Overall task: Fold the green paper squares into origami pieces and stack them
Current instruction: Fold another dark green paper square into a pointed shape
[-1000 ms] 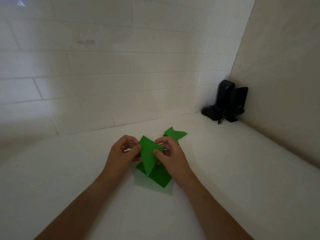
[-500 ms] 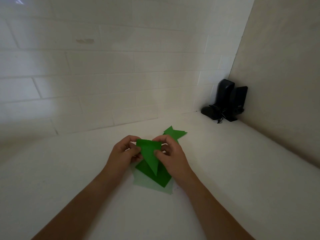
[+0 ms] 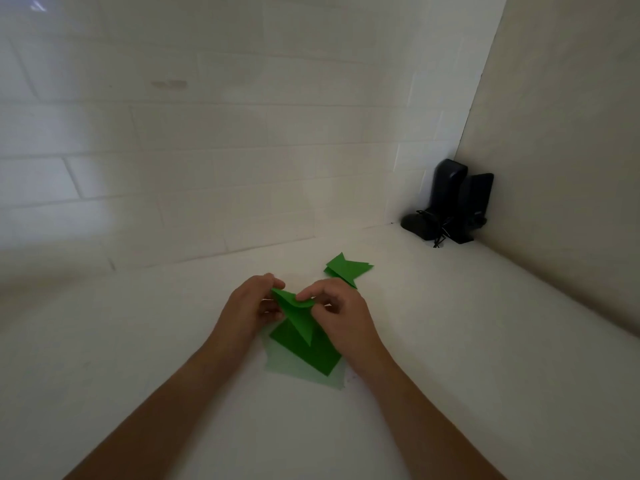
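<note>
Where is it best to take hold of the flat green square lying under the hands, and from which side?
Probably by the near corner of the square, coming from the person's side. It lies flat on the counter with that corner pointing toward the person and uncovered; the far part sits under both hands and the held piece.

dim, flat indoor light with a greenish-grey cast. a brighter patch falls on the tiled wall [image 3: 86,188] at left, and the foreground forearms are dark. wide-angle bending curves the tile lines near the edges. the picture is slightly soft and grainy.
</note>
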A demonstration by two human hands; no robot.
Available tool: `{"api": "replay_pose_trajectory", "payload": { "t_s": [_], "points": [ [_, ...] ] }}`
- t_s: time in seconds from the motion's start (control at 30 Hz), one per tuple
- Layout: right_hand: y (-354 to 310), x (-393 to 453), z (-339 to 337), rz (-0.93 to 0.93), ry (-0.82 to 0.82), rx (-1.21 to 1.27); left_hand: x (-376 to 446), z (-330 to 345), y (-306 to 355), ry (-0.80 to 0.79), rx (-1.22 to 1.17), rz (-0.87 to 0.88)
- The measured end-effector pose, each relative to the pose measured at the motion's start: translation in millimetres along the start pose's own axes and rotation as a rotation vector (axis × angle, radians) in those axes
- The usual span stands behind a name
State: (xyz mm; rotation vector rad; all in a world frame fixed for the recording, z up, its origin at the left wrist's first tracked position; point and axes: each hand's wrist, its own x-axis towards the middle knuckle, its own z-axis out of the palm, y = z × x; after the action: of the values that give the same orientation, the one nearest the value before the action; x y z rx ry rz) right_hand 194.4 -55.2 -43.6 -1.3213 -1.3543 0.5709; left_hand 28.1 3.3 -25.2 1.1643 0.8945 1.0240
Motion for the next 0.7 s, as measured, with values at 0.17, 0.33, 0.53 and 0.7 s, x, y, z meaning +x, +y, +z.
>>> {"api": "replay_pose_trajectory", "payload": {
  "t_s": [0.17,0.33,0.53,0.7],
  "points": [
    [-2.2,0.4,0.6,0.007,-0.032,0.033,-3.0,-7.7,-5.7,0.021,0.304,0.171],
    [-4.7,3.0,1.3,0.19,-0.031,0.174,-5.7,-4.1,-2.2,0.003,0.233,0.165],
    [-3.6,1.5,2.3,0.165,-0.113,-0.006,-6.1,-4.6,-0.1,-0.024,0.191,0.178],
    [-1.9,1.7,1.3,0.136,-0.099,-0.048,-2.8,-7.7,-4.4,-0.021,0.165,0.178]
  ]
}}
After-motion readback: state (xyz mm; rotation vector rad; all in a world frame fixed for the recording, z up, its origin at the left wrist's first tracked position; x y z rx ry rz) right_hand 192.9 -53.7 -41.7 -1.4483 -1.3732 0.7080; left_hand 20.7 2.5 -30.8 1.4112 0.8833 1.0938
